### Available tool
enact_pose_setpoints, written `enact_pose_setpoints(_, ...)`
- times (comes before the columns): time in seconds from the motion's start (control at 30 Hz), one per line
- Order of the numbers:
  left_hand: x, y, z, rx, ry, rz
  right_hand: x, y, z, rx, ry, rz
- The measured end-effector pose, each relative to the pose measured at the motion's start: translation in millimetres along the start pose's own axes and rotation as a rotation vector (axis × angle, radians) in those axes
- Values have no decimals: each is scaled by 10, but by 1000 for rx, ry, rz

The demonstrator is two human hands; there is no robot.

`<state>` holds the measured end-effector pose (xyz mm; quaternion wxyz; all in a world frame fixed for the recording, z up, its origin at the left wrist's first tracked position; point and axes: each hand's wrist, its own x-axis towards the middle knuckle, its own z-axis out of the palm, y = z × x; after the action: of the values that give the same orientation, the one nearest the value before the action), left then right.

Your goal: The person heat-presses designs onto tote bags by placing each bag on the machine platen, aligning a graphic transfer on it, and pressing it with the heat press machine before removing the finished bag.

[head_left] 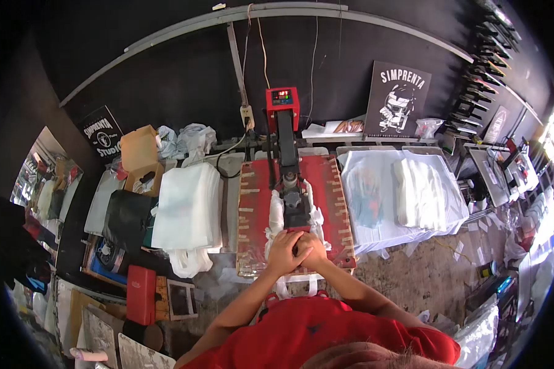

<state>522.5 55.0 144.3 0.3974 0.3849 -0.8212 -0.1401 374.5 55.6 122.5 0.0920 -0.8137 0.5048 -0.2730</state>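
A red heat press (255, 203) stands in front of me, with a lit display on its red control box (282, 98). White cloth wraps the two sides of its handle (277, 212). At the handle's near end my left hand (285, 251) and my right hand (311, 249) rest together, thumbs and fingers meeting and curled around the front of the press. What lies under the fingers is hidden. A stack of white sheets (188, 206) lies left of the press. Folded white cloth (420, 194) lies on a covered table (366, 237) to the right.
An open cardboard box (140, 150) and a black bag (128, 215) sit at the left. Below them stands a red box (141, 295). A black sign (397, 98) leans at the back wall. Metal equipment (492, 172) stands at the far right.
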Motion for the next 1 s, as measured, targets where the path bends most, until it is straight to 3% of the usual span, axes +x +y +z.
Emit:
enact_pose_setpoints(0.6, 4, -30, -19, -46, -20, -5, -20, 117, 109, 27, 14, -50)
enact_pose_setpoints(0.9, -15, -50, 10, -18, -18, 14, -43, 33, 69, -28, -1, 38)
enact_pose_setpoints(0.93, -4, -61, 18, -19, -24, 2, -37, 57, 100, -6, 88, -3)
enact_pose_setpoints(1.0, -15, -74, 21, -18, -4, 28, -21, 75, 56, 26, 51, -34)
